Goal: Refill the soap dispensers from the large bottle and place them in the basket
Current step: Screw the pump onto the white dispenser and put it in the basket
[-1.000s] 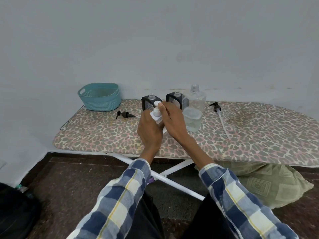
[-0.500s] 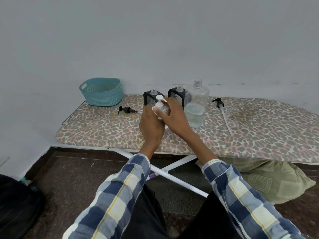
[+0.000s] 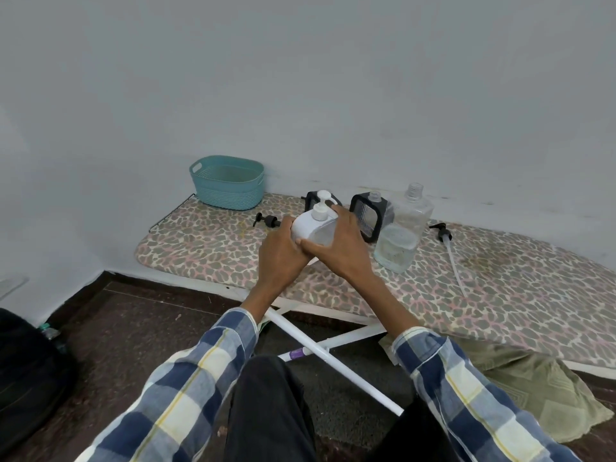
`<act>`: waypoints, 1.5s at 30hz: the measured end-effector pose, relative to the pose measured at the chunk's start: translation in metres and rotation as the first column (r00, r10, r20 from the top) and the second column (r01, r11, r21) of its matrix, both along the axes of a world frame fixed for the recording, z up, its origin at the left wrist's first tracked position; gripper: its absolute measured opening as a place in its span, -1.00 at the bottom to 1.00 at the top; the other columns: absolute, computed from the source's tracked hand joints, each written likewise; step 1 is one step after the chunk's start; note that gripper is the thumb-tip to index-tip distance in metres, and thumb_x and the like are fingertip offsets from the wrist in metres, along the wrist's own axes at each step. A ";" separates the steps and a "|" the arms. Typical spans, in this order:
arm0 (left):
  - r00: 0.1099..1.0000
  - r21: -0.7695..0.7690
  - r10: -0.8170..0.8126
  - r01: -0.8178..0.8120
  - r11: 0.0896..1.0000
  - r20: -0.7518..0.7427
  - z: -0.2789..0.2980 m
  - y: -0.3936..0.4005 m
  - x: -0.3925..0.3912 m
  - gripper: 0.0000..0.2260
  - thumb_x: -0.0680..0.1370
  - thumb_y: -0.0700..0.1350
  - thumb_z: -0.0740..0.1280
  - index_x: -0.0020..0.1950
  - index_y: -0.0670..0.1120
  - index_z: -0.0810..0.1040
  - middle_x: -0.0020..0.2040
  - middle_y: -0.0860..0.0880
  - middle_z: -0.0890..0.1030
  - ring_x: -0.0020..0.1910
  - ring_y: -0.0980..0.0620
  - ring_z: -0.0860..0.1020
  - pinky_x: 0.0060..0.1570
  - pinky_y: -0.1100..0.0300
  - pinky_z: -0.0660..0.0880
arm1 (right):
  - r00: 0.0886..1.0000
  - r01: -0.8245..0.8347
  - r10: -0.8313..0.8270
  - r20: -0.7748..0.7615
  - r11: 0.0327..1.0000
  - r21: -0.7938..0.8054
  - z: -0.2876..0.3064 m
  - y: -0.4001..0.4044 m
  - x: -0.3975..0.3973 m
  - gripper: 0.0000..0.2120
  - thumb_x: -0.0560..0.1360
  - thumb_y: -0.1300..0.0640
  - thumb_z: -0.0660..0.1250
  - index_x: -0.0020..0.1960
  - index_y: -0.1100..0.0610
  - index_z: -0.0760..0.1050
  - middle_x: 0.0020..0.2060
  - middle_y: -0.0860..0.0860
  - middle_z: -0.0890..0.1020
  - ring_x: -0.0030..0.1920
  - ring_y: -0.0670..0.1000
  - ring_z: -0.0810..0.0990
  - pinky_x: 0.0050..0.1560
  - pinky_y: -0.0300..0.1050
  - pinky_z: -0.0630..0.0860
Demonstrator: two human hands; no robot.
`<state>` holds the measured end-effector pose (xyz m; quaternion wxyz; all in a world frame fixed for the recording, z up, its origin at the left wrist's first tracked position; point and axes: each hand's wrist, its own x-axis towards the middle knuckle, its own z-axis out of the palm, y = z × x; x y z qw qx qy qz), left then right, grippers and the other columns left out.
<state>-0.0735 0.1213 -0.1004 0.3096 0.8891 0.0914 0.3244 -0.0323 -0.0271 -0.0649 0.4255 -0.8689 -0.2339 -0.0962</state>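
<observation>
Both hands grip the white plastic pump dispenser [image 3: 315,225] above the leopard-print surface [image 3: 213,241]: left hand [image 3: 283,251] curled under its base, right hand [image 3: 340,241] wrapped over its side. Its pump tilts far-right; the teal woven basket [image 3: 228,181] sits far-left, nearer the left hand.

The lower body of the white dispenser [image 3: 313,228] is covered by the left hand [image 3: 283,258] and right hand [image 3: 340,245] wrapped round it. One black-framed dispenser [image 3: 313,198] stands largely hidden behind its pump. The ironing board [image 3: 206,241] and green cushion [image 3: 540,395] run off the right edge.
</observation>
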 end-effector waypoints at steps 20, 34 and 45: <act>0.976 -0.147 0.174 -0.155 0.977 0.128 0.021 0.204 0.021 -0.55 0.74 0.03 0.29 0.57 -0.15 0.37 0.47 -0.14 0.43 0.46 -0.15 0.40 0.42 -0.17 0.41 | 0.972 -0.234 0.232 0.025 0.964 0.128 0.075 0.160 0.087 -0.15 0.37 -0.15 0.67 0.52 0.02 0.36 0.39 -0.03 0.52 0.32 0.00 0.52 0.30 -0.10 0.50; 0.981 -0.153 0.195 -0.192 0.969 0.003 -0.031 0.250 0.085 -0.30 0.72 0.18 0.24 0.76 0.14 -0.05 0.74 -0.10 0.11 0.69 -0.19 0.18 0.56 -0.31 0.31 | 0.944 -0.320 0.327 -0.047 0.940 0.118 0.071 0.294 0.177 -0.13 0.36 -0.04 0.71 0.52 0.10 0.35 0.41 0.03 0.47 0.39 0.05 0.47 0.38 -0.04 0.48; 0.980 -0.136 0.197 -0.199 0.971 -0.023 -0.025 0.246 0.083 -0.20 0.66 0.09 0.35 0.77 0.08 -0.07 0.72 -0.13 0.13 0.67 -0.20 0.24 0.50 -0.39 0.34 | 0.882 -0.436 0.413 -0.225 0.898 -0.060 0.033 0.338 0.202 -0.22 0.41 0.03 0.67 0.50 0.10 0.36 0.36 -0.01 0.51 0.30 -0.01 0.50 0.22 -0.15 0.51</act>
